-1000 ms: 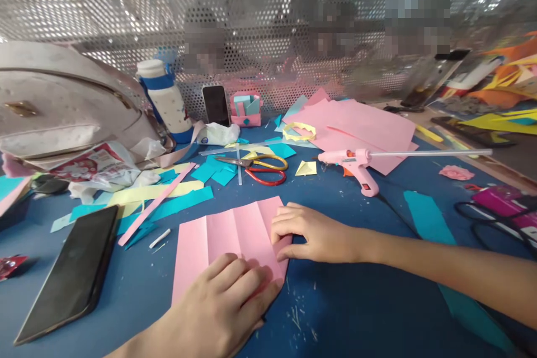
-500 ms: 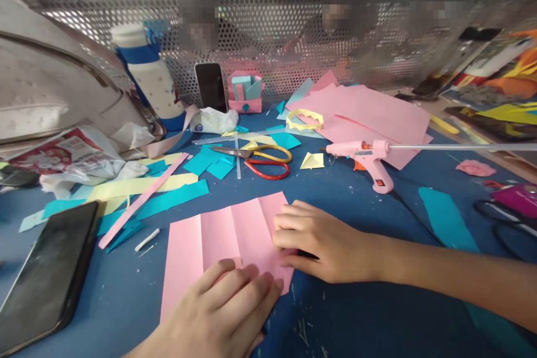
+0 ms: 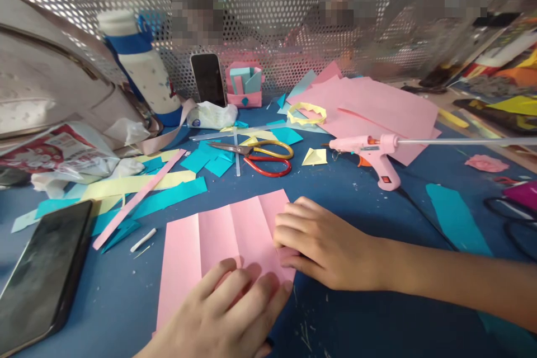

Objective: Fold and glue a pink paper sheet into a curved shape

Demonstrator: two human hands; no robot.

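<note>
A sheet of pink paper (image 3: 218,235) with several upright creases lies on the blue table before me. My left hand (image 3: 235,307) covers its lower part, bent fingers holding it against the table; the left thumb is mostly hidden. At the right edge of the sheet, my right hand (image 3: 314,240) has its fingers curled over the paper and its thumb close below, gripping that edge. Beyond the sheet lie scissors (image 3: 268,159) with one yellow and one red handle. A pink glue gun (image 3: 377,151) with a long glue stick in its back rests to the right.
Blue and yellow paper strips (image 3: 168,198) and a black phone (image 3: 46,274) lie left. A bottle (image 3: 145,70), a bag (image 3: 50,67), a standing phone (image 3: 208,81) and a small pink paper box (image 3: 244,86) are behind. More pink sheets (image 3: 369,103) lie back right, before perforated metal.
The view has shifted slightly. Both hands stay on the pink paper in nearly the same pose, and the left fingertips sit a little closer to its right edge.
</note>
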